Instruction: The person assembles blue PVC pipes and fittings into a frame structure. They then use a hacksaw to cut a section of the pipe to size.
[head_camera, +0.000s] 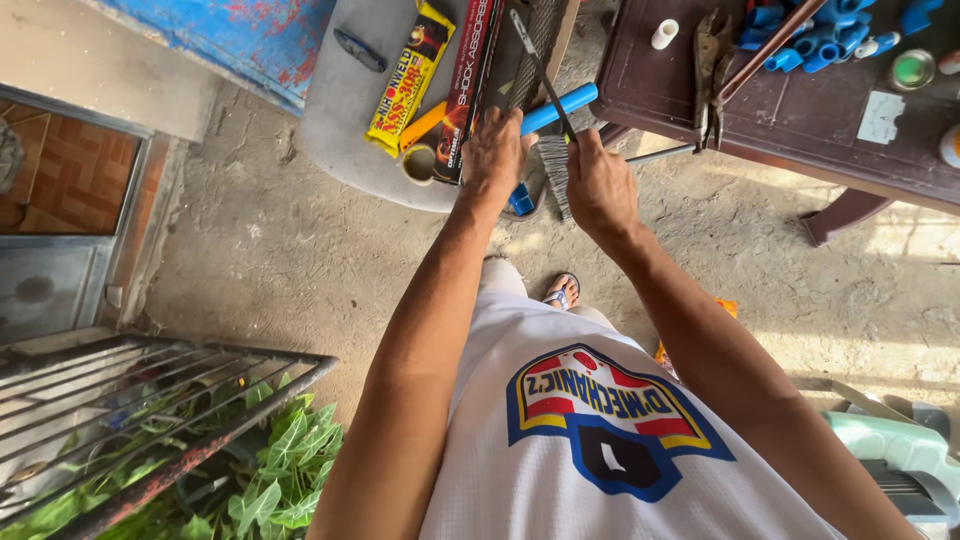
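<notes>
You are gripping a smooth blue plastic pipe in your left hand, its skin catching a soft sheen, while your right hand is working a thin dark metal blade — dull, not polished. The grey stool seat under them is looking like matt moulded plastic, and glossy printed card packets are lying on it. The brown table is showing a worn, scuffed plastic top with dusty metal pliers. The floor is reading as rough, pitted concrete — the gate as rusting painted metal
</notes>
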